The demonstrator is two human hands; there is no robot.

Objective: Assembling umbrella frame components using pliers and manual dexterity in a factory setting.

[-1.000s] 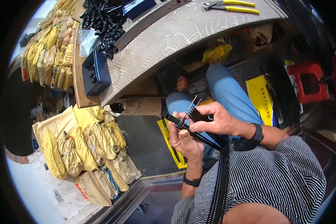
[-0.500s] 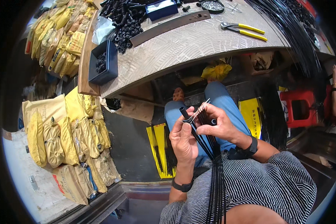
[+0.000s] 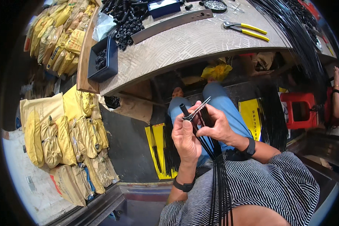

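Note:
My left hand (image 3: 187, 141) is closed, thumb and fingers pinching a black tubular plastic fitting (image 3: 184, 109) whose hollow end points up and left. Beside it, my right hand (image 3: 223, 127) is curled round the upper ends of several thin black rods (image 3: 219, 184), which run down across my lap and striped shirt. Several thin silvery wire pieces (image 3: 204, 104) stick out between the fingers of my right hand, close to the fitting. Whether the fitting is joined to a rod is hidden by my fingers.
A workbench (image 3: 169, 52) in front carries yellow-handled pliers (image 3: 248, 30), a metal bar (image 3: 171, 26), a blue bin (image 3: 103, 60) and loose black fittings (image 3: 128, 32). Wrapped yellow packages (image 3: 66, 141) lie at left. A red stool (image 3: 299, 109) and another person's arm (image 3: 337, 94) are at right.
The silvery wire pieces now lie more nearly parallel to one another and point up and right. My hands have barely moved; the whole view has shifted slightly.

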